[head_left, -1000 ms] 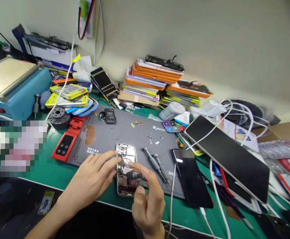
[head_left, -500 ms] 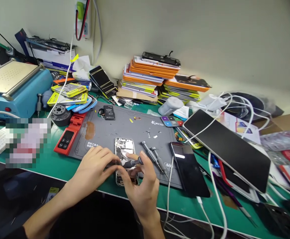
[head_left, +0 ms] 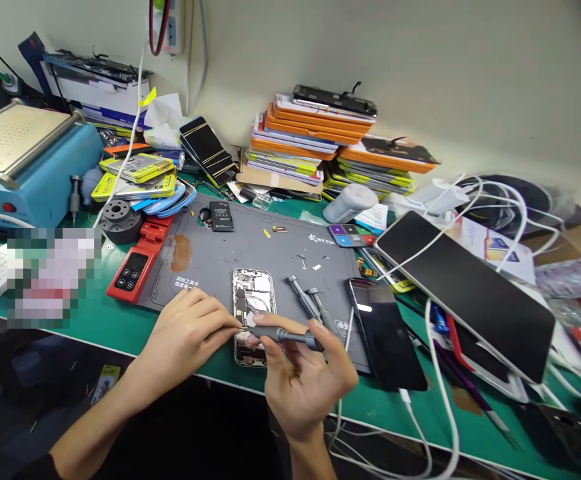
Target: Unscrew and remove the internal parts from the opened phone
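An opened phone (head_left: 254,285), its inner parts bare, lies on the grey mat near the table's front edge. My right hand (head_left: 313,383) grips a dark screwdriver (head_left: 286,335), held nearly level over the phone with its tip pointing left. The fingers of my left hand (head_left: 190,340) are pinched together at that tip, above the phone's left edge. What they hold, if anything, is too small to make out. Two more screwdrivers (head_left: 301,298) rest on the mat just right of the phone. A black phone battery (head_left: 221,217) lies at the mat's back.
A dark phone (head_left: 388,337) and a large tablet (head_left: 465,293) lie to the right among white cables (head_left: 438,373). A red device (head_left: 129,275) borders the mat's left side. Stacked orange and yellow boxes (head_left: 295,143) stand by the wall, and a blue heating plate machine (head_left: 35,173) sits far left.
My right hand has shifted right and turned the screwdriver so it lies flatter, pointing left. My left fingers remain pinched close to its tip. The whole view has shifted slightly.
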Motion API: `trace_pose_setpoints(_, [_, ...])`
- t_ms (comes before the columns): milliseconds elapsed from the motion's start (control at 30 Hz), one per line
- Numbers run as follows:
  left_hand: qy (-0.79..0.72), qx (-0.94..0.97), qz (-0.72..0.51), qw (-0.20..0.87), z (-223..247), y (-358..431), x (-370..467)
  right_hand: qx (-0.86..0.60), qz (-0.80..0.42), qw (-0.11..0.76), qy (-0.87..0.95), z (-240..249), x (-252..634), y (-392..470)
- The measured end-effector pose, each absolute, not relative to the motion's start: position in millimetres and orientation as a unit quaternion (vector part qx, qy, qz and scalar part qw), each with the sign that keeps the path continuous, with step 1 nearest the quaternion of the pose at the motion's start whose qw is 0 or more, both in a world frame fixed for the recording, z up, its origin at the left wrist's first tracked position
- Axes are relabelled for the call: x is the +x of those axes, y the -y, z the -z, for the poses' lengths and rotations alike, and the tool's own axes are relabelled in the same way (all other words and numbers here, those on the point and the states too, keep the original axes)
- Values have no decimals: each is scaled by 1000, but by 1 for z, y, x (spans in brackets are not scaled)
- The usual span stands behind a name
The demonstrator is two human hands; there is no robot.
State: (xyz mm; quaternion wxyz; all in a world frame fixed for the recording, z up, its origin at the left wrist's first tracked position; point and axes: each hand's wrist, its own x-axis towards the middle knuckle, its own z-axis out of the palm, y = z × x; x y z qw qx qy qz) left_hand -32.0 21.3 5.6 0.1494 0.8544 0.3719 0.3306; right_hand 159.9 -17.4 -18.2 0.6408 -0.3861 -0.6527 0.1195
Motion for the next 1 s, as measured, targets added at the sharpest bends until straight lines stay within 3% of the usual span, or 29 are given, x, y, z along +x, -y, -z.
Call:
trace_pose_setpoints(467, [-480, 744, -381, 266, -22, -15, -34, -443, -89, 586, 673, 21, 160, 18])
trace_pose_setpoints(667, [-489, 745, -361, 274, -21, -15, -35, -447, -92, 566, 687, 19, 160, 18])
trace_pose_setpoints(867, [-484, 754, -357, 264, -22, -15, -34, -435, 10, 530, 728, 16, 163, 13])
trace_pose_setpoints(1000, [-482, 753, -358, 270, -22, -14, -34, -454, 2, 528, 718, 18, 165, 16])
